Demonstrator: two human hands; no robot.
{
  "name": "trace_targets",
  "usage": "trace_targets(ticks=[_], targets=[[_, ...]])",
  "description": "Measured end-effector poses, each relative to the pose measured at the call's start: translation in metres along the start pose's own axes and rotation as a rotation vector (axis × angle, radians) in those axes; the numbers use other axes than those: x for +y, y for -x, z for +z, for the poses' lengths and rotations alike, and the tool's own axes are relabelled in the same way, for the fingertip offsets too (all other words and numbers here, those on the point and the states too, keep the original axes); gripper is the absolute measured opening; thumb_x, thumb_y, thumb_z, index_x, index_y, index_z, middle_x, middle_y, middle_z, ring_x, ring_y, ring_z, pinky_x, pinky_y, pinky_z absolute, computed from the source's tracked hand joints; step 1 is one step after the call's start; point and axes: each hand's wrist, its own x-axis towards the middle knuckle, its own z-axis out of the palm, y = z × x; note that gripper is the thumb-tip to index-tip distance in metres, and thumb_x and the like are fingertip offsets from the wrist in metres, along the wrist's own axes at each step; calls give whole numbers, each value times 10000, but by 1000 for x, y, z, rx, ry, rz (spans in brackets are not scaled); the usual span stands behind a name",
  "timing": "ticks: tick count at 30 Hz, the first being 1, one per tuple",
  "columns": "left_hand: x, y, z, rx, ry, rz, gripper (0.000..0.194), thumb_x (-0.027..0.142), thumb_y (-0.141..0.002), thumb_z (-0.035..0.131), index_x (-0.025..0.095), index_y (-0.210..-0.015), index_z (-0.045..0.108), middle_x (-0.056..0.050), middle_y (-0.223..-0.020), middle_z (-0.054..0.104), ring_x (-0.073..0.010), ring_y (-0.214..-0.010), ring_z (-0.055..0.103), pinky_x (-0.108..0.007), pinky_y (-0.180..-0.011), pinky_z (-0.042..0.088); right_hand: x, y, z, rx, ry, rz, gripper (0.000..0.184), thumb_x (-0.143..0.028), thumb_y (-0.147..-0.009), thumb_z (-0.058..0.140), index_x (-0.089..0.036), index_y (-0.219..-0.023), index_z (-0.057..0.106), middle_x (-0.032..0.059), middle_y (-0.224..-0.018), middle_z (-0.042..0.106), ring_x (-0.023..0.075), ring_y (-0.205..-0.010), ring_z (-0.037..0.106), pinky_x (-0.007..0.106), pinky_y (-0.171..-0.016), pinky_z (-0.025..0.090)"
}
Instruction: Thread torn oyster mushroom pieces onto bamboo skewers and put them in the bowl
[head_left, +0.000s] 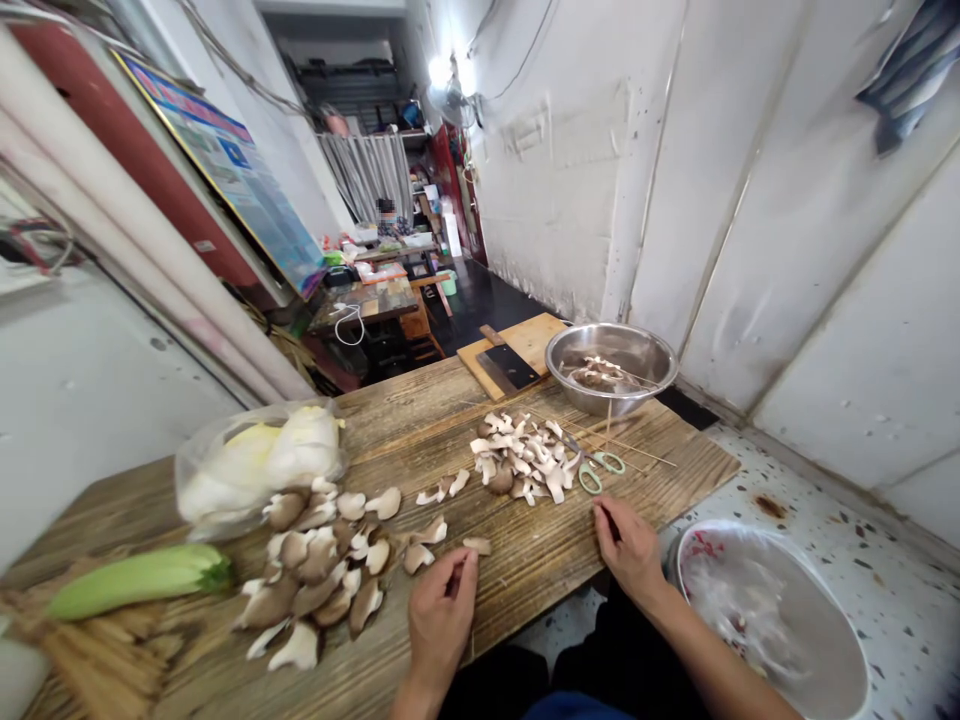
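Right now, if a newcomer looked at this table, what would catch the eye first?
Probably the two mushroom heaps: the left heap lies in front of the bag, and the right heap lies beside the scissors. Next, perhaps, the shiny bowl at the table's far right, next to the cleaver on its board. The bright green squash at the left also stands out.

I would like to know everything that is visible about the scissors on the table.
The scissors lie on the wooden table beside the mushroom pieces. Two pale green, plastic-looking loops sit toward the person; the greyish, metal-looking blades point away to the left. Thin sticks lie close by. The right hand is near, not touching. How far the blades open is unclear.
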Motion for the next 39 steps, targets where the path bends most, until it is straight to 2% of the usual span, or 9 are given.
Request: trace_targets(ticks=[6, 18, 21, 24, 27, 29, 34, 36, 39], targets=[[3, -2, 0, 1, 40, 10, 280, 389, -819, 513, 184, -790, 700, -32, -705, 706, -151, -589, 636, -243, -582, 524, 3, 1, 2, 7, 14, -25, 175, -225, -886, 467, -173, -976, 609, 77, -878, 694, 181, -791, 670, 305, -719, 548], [-2, -1, 2, -31, 38, 29, 290, 379, -841, 491, 199, -744, 696, -23, -704, 702, -155, -644, 642, -237, -619, 515, 5, 0, 4, 50, 33, -66, 179, -239, -868, 489, -185, -976, 622, 72, -863, 707, 185, -770, 683, 302, -706, 557], [-2, 0, 2, -36, 43, 26, 296, 386, -842, 486, 200, -752, 698, -26, -713, 705, -158, -653, 644, -242, -625, 517, 7, 3, 4, 50, 36, -31, 235, -259, -877, 471, -190, -1054, 609, 78, -882, 710, 195, -755, 688, 308, -684, 559], [-1, 1, 2, -39, 45, 11, 302, 388, -844, 477, 205, -748, 698, -25, -709, 706, -160, -649, 645, -244, -616, 516, 6, 0, 0, -39, -18, 44, 346, -275, -889, 443, -199, -1218, 517, 56, -844, 705, 175, -647, 677, 274, -586, 548], [6, -9, -1, -62, 43, 24, 316, 387, -848, 465, 204, -735, 696, -30, -700, 703, -161, -648, 644, -251, -627, 513, -4, -23, -5, -182, -153, 68, 381, -250, -883, 416, -182, -1254, 463, 2, -695, 665, 133, -467, 595, 227, -473, 491], [14, -26, -4, -83, 30, 42, 301, 391, -841, 475, 198, -776, 698, -38, -714, 700, -162, -656, 640, -261, -644, 509, -18, -52, -5, -239, -235, 51, 339, -225, -864, 407, -173, -1185, 501, -17, -637, 633, 126, -468, 572, 220, -501, 477], [27, -89, 0, -72, -55, 62, 332, 412, -829, 469, 173, -905, 685, -71, -810, 687, -180, -718, 623, -304, -685, 482, -65, -130, 10, -183, -358, 64, 161, -213, -814, 425, -190, -844, 581, -9, -646, 616, 125, -554, 561, 213, -559, 442], [25, -107, 9, -86, -100, 60, 345, 406, -821, 470, 153, -928, 677, -81, -795, 673, -193, -723, 612, -319, -686, 467, -80, -143, 22, -182, -403, 63, 154, -189, -792, 428, -187, -799, 582, -12, -635, 605, 121, -552, 549, 208, -562, 431], [16, -118, 22, -130, -103, 53, 344, 382, -810, 475, 138, -955, 670, -85, -788, 663, -201, -722, 600, -319, -678, 449, -93, -142, 46, -234, -447, 33, 158, -168, -788, 433, -189, -778, 589, -18, -620, 591, 119, -557, 543, 199, -548, 417]])
